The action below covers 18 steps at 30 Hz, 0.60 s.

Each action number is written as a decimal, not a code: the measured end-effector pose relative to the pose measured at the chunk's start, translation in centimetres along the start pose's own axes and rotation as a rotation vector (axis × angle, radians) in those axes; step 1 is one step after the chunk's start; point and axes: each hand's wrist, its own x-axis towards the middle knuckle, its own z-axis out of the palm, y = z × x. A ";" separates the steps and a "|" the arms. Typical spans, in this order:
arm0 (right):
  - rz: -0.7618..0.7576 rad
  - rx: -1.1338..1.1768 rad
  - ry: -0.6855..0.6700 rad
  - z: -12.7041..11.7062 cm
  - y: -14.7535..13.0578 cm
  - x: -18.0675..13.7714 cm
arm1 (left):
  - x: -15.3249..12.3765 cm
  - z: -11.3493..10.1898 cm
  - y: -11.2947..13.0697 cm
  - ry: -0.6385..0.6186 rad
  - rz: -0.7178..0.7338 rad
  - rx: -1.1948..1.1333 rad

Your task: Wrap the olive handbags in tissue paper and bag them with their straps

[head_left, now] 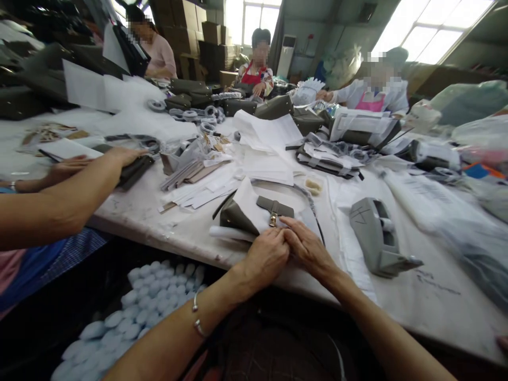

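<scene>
An olive-grey handbag lies at the table's front edge, partly covered by white paper. Its flap strap carries a gold-coloured clasp. My left hand is closed, its fingers curled at the bag's near edge just below the clasp. Against it rests my right hand, the index finger reaching beside the clasp and the other fingers bent over the bag. Both hands hide the part of the bag under them. The wrapped handle arches behind the flap.
To the right stands a grey tape dispenser. Paper and card strips lie left of the bag. A co-worker's arm works at the left; other people sit across the table. White wads fill a bin below.
</scene>
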 end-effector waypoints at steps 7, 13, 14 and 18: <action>-0.203 -0.260 -0.067 1.5 0.3 -1.1 | -2.5 -6.1 -4.8 0.006 0.047 -0.038; -0.233 -0.469 -0.110 1.6 0.0 -0.7 | -4.3 -6.7 -10.3 0.034 -0.112 0.059; -0.234 -0.462 -0.124 1.4 0.3 -0.6 | -4.4 -6.3 -10.5 0.044 -0.120 0.035; -0.221 -0.409 -0.137 0.0 2.3 -0.2 | -4.8 -4.8 -8.6 0.140 -0.200 0.014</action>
